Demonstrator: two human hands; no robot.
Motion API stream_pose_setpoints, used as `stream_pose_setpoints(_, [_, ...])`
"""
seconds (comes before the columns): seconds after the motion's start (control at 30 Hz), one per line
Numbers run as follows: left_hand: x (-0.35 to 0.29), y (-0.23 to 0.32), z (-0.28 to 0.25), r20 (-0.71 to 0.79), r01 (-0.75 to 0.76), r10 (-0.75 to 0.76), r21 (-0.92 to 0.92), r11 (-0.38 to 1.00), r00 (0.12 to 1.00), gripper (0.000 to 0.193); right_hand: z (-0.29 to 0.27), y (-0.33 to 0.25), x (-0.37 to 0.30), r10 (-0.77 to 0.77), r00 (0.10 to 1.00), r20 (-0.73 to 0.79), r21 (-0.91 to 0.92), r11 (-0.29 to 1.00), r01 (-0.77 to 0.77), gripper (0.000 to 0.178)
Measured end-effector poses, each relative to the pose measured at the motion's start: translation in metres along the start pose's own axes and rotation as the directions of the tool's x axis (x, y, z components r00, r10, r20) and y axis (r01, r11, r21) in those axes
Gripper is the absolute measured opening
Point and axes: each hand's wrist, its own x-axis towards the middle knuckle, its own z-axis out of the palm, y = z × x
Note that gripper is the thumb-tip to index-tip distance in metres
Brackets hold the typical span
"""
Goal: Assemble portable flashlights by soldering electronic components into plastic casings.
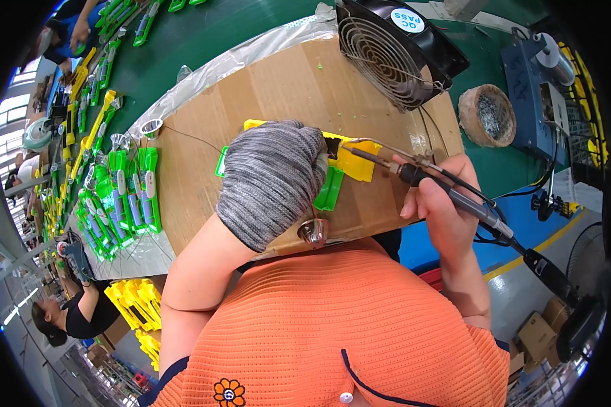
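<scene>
My left hand point(271, 180), in a grey striped knit glove, is closed over a yellow plastic casing point(361, 164) on the wooden board; its fingertips are mostly hidden. A green plastic part point(329, 190) sticks out below the casing, beside the glove. In my bare right hand point(458, 203) is a soldering iron point(470, 207) with a thin metal tube along it. Its tip reaches the casing's dark opening just right of the glove; whether it touches is too small to tell. A shiny reflector cup point(312, 233) lies near the board's front edge.
A black fan point(400, 57) stands at the board's far right. Beyond it are a round tub point(487, 115) of grey material and a blue machine point(528, 102) with a spool. Several green lamp parts point(132, 193) with wires lie at left. Other people work farther left.
</scene>
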Motion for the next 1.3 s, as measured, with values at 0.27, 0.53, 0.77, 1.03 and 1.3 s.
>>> stream_pose_setpoints(0.27, [0.001, 0.002, -0.003, 0.044, 0.041, -0.041, -0.012, 0.999, 0.998, 0.017, 0.027, 0.004, -0.002, 0.059, 0.996, -0.068, 0.291, 0.956, -0.037, 0.010])
stream_pose_setpoints(0.53, [-0.003, 0.002, 0.000, 0.071, 0.068, -0.064, -0.051, 0.996, 0.995, 0.016, 0.032, 0.004, -0.012, 0.000, 0.983, -0.182, 0.361, 0.930, 0.066, 0.005])
stream_pose_setpoints(0.77, [-0.004, -0.002, 0.003, -0.010, 0.007, -0.008, -0.065, 0.998, 1.000, 0.015, 0.040, 0.011, -0.013, -0.040, 0.969, -0.245, 0.300, 0.947, 0.115, 0.007])
stream_pose_setpoints(1.03, [-0.006, -0.004, 0.003, -0.032, 0.035, -0.037, -0.064, 0.997, 0.999, 0.014, 0.050, 0.015, -0.005, -0.010, 0.981, -0.193, 0.355, 0.931, 0.080, 0.006])
stream_pose_setpoints(1.3, [-0.010, -0.033, -0.005, -0.171, 0.200, -0.219, -0.119, 0.972, 0.961, 0.014, 0.071, 0.027, 0.043, -0.002, 1.000, -0.014, 0.411, 0.911, 0.007, 0.010])
